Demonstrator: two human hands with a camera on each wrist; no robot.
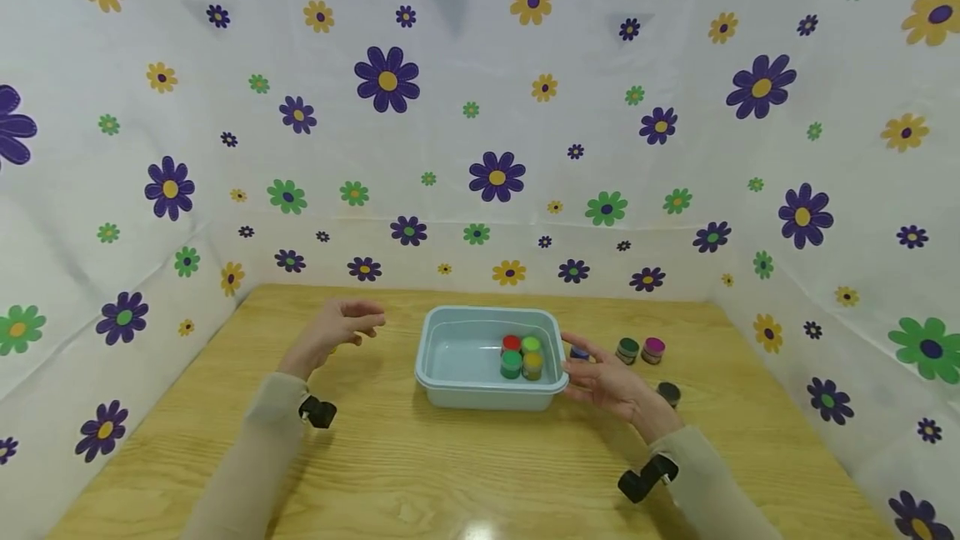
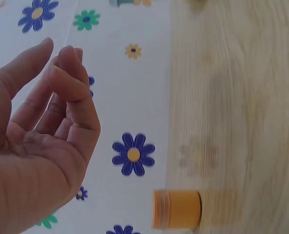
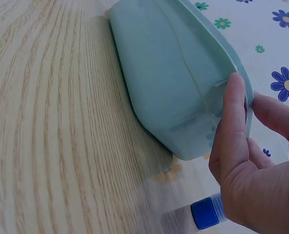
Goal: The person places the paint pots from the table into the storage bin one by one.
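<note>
A light blue plastic tub (image 1: 457, 398) sits mid-table, with several small paint jars (image 1: 512, 363) grouped at the right of its floor, their tops red, light green, green and yellow. My right hand (image 1: 611, 386) pinches the tub's right rim, fingers along the outer wall and thumb at the edge, as the right wrist view shows. A blue jar (image 3: 206, 213) stands just beyond that hand. Left of the tub, my left hand (image 1: 337, 336) hovers with loosely bent fingers and holds nothing. An orange-yellow jar (image 2: 178, 209) stands near it, mostly hidden behind it in the head view.
On the right of the wooden table (image 1: 465, 473) stand a dark green jar (image 1: 627, 349), a magenta jar (image 1: 653, 350) and a black jar (image 1: 669, 393), the last close to my right wrist. White flower-patterned cloth (image 1: 465, 148) encloses the back and both sides.
</note>
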